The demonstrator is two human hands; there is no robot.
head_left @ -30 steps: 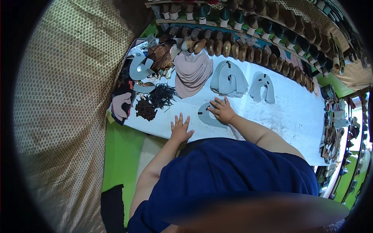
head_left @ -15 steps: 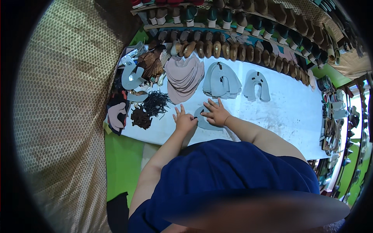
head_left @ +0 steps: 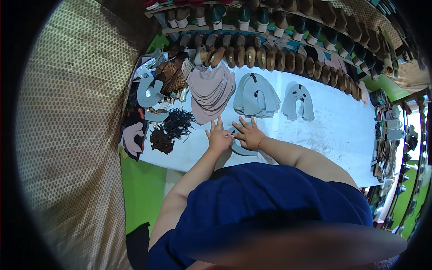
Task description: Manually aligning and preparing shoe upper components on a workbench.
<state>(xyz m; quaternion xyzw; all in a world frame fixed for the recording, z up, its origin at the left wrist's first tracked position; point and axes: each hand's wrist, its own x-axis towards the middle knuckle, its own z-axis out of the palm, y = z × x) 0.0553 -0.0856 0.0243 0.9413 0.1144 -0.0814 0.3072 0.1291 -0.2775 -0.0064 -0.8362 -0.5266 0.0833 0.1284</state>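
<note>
A curved grey shoe-upper piece (head_left: 245, 150) lies on the white table in front of me, partly under my hands. My left hand (head_left: 220, 140) is at its left edge, thumb and forefinger pinched together, the other fingers stretched out. Whatever the pinch holds is too small to make out. My right hand (head_left: 250, 135) lies over the piece with fingers spread, its thumb side close to the left fingertips. Beyond are a stack of grey U-shaped uppers (head_left: 255, 96) and a smaller grey U-shaped stack (head_left: 298, 103), both with small dark bits on top.
Pink cut pieces (head_left: 211, 92) are stacked at the back left. Nearer lie a black stringy heap (head_left: 178, 123) and a dark brown heap (head_left: 161, 140). Shoe lasts (head_left: 271, 59) line the table's back edge below shelves of shoes. Assorted supplies (head_left: 384, 148) crowd the right edge.
My left hand has shifted slightly right, its pinch meeting the right hand's thumb side. The right hand has moved a little, and more of the grey piece's lower curve shows.
</note>
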